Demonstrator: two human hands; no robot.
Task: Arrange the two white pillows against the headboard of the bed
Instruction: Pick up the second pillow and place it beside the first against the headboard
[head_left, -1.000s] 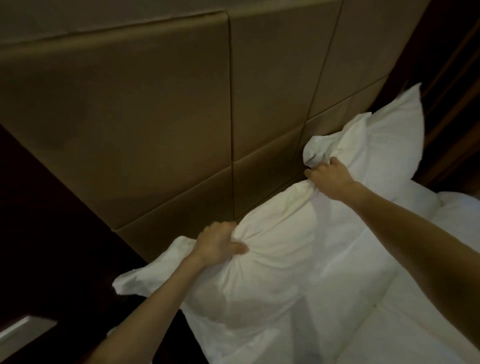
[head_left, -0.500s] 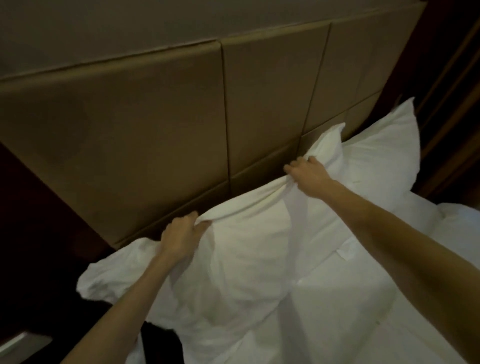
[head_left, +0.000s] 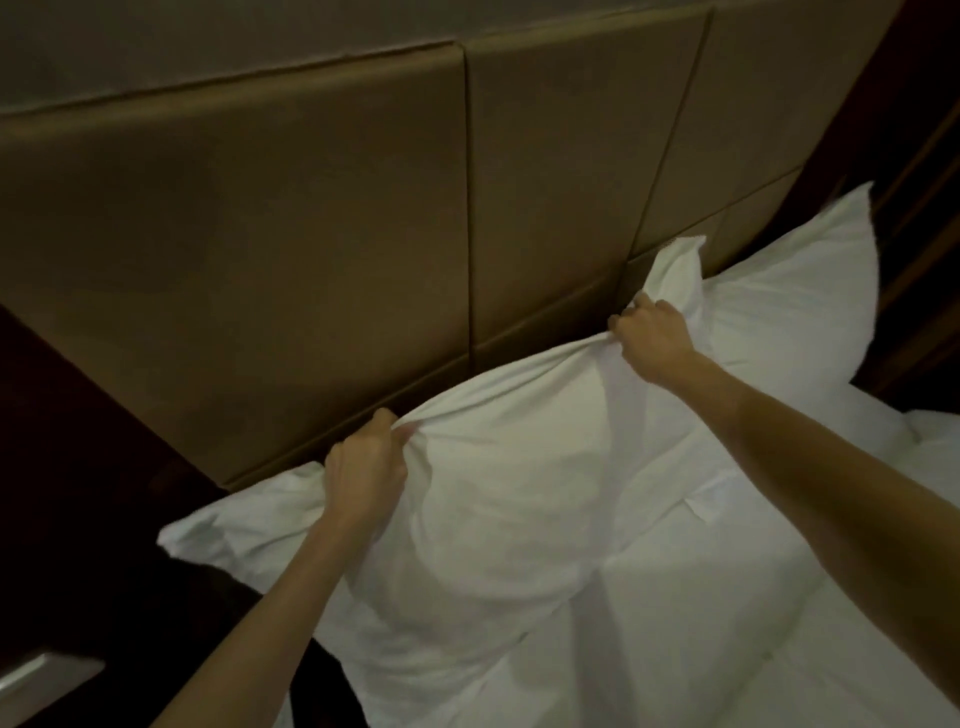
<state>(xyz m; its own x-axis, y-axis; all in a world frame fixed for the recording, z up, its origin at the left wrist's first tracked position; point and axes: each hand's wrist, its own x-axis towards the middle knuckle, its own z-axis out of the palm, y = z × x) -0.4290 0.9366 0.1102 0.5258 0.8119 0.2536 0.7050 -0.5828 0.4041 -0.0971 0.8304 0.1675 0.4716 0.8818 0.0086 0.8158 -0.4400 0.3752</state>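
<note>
The near pillow (head_left: 498, 499) stands on the bed (head_left: 727, 649), its top edge against the lower panels of the headboard (head_left: 311, 234). The left hand (head_left: 366, 467) pinches the top edge near the left corner, fingers closed on the fabric. The right hand (head_left: 652, 338) grips the top edge near the right corner, fingers closed on a bunched fold. The second pillow (head_left: 810, 291) leans against the headboard just right of the first, touching it.

White duvet (head_left: 701, 623) on bed; pale ledge (head_left: 36, 680) lower left, dim.
</note>
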